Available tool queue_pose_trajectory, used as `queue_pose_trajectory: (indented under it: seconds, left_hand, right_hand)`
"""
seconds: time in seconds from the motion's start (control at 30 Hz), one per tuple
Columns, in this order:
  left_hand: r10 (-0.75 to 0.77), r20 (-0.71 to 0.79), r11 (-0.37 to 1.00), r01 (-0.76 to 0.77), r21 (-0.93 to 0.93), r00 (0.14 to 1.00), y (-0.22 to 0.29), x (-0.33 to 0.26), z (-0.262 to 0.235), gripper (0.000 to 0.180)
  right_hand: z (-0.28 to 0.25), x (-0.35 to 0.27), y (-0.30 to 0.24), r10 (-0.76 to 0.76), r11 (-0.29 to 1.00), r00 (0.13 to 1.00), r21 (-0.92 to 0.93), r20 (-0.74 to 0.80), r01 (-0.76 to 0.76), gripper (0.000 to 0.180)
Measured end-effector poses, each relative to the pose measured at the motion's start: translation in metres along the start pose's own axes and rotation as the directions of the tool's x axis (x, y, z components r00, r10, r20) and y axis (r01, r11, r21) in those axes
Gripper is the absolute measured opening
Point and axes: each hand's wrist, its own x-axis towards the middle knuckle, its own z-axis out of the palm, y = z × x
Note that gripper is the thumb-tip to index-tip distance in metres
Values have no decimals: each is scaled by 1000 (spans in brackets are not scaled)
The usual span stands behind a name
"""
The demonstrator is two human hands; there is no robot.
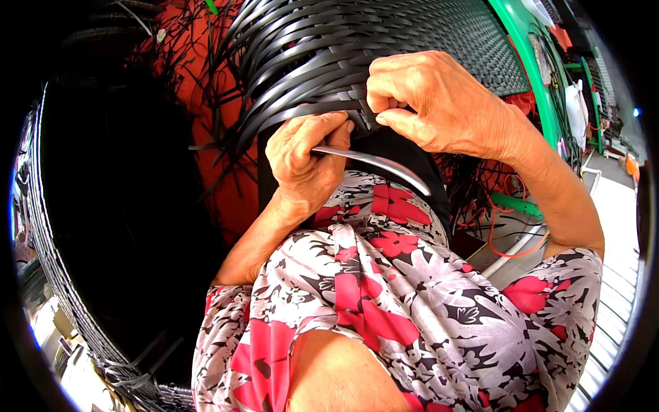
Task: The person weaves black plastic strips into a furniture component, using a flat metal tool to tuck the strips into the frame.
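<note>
Red floor (220, 178) strewn with loose black weaving strips (206, 147), orange cord (504, 226) lying at right

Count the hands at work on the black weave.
2. The left hand grips a grey strip just below the black woven piece; the right hand pinches the weave's lower edge. No other hands are visible.

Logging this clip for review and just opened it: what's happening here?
A person is weaving dark flat strips into a black woven panel held close to the body. The left hand grips a loose grey strip that runs off to the right. The right hand pinches the weave's lower edge, fingers curled in. A finished woven section lies beyond, beside a green frame.
</note>
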Motion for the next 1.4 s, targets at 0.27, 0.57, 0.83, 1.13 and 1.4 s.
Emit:
queue_pose_trajectory:
  seconds: [0.27,0.57,0.83,1.13,1.4]
  left_hand:
    - [137,-39,989,-134,69,990,-4,9,-1,21]
    - [235,5,951,-231,204,972,-9,8,1,27]
    - [248,-120,957,-224,184,961,-20,10,8,25]
    - [210,-122,965,-185,187,970,-17,11,10,24]
    - [205,-255,974,-170,151,945,-18,20,15,24]
  right_hand:
    - [-7,7,-7,-196,941,979,-271,58,205,13]
    - [2,7,-4,-225,875,974,-442,-11,197,12]
    - [28,7,0,-301,871,891,-479,-340,112,10]
    - [-1,20,-3,-307,936,948,-204,-80,286,12]
    - [10,21,-12,-333,819,917,-549,-221,166,15]
